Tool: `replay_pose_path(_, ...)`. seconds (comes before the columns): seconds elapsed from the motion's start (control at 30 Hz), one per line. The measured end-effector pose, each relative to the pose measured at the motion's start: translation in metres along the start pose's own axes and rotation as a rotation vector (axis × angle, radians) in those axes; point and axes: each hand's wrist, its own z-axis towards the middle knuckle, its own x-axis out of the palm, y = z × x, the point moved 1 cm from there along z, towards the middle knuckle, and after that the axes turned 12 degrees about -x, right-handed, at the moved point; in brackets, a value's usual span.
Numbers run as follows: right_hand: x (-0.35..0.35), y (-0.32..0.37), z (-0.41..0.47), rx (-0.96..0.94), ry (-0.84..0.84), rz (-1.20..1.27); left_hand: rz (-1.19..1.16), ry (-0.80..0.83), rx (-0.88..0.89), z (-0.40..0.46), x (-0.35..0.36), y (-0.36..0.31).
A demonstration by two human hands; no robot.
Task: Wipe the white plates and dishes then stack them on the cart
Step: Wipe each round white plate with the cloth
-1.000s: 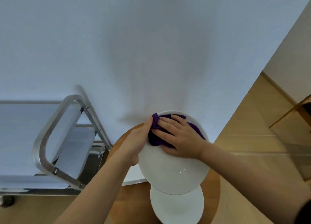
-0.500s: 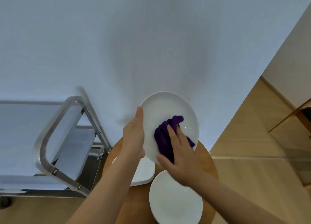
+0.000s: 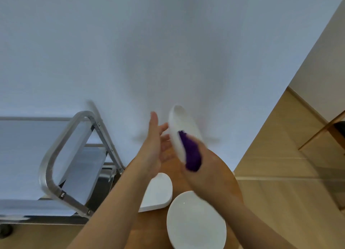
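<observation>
A white plate [image 3: 183, 126] stands tilted almost on edge above the round wooden table [image 3: 151, 228]. My right hand [image 3: 207, 168] grips a purple cloth [image 3: 190, 153] against the plate's lower face and rim. To the plate's left, my left hand [image 3: 155, 146] has its fingers straight, with the fingertips at the plate's back. On the table lie a second round white plate [image 3: 196, 222] at the front and a white squarish dish [image 3: 158, 190] to the left, partly under my left arm. The steel cart [image 3: 46, 166] stands at the left.
The cart's shelves show no dishes in the part in view; its tubular handle frame sits close to the table's left edge. A white wall runs behind. Wooden floor and a piece of wooden furniture [image 3: 324, 129] lie to the right.
The plate has turned from facing me to nearly edge-on and risen. My left hand has let go of its rim and opened. My right hand with the cloth now holds the plate.
</observation>
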Motion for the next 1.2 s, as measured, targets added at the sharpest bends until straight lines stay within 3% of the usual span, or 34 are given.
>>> replay_pose_path(0.07, -0.015, -0.010, 0.012, 0.302, -0.097, 0.361, 0.045, 0.017, 0.027, 0.002, -0.014, -0.006)
replay_pose_path(0.17, -0.032, -0.021, 0.021, 0.349, -0.116, 0.824, 0.137, -0.222, -0.056, 0.018, -0.037, 0.014)
replay_pose_path(0.23, -0.031, -0.027, 0.019, 0.308, -0.060, 0.981, -0.039, -0.037, -0.176, 0.024, -0.037, 0.045)
replay_pose_path(0.33, -0.027, -0.036, 0.011, 0.406, -0.030, 1.133, -0.455, 0.178, -0.158, 0.031, -0.031, 0.074)
replay_pose_path(0.43, -0.028, -0.048, 0.000, 0.542, -0.055, 1.170, -0.573, 0.232, -0.108, 0.032, -0.038, 0.063)
replay_pose_path(0.6, -0.035, -0.052, -0.009, 0.635, -0.040, 1.030, -0.272, 0.073, 0.090, 0.020, -0.048, 0.020)
replay_pose_path(0.7, -0.046, -0.055, 0.003, 0.683, -0.432, 0.788, 0.053, -0.137, 0.297, 0.009, -0.053, -0.007)
replay_pose_path(0.77, -0.058, -0.045, 0.022, 0.503, -0.519, 0.711, 0.314, -0.222, 0.365, 0.003, -0.053, -0.018)
replay_pose_path(0.9, -0.050, -0.004, 0.057, 0.132, -0.138, 0.590, 0.603, -0.201, 0.367, -0.001, -0.039, -0.024)
replay_pose_path(0.97, -0.038, 0.009, 0.064, 0.021, 0.228, 0.417, 0.690, -0.116, 0.353, -0.004, -0.032, -0.023)
replay_pose_path(1.03, -0.032, 0.006, 0.067, -0.111, 0.586, 0.069, 0.711, -0.014, 0.324, -0.006, -0.029, -0.023)
replay_pose_path(1.1, -0.033, 0.000, 0.070, -0.185, 0.718, -0.110, 0.700, 0.065, 0.294, -0.009, -0.031, -0.023)
replay_pose_path(1.2, -0.033, -0.002, 0.077, -0.267, 0.711, -0.128, 0.720, 0.138, 0.285, -0.016, -0.031, -0.021)
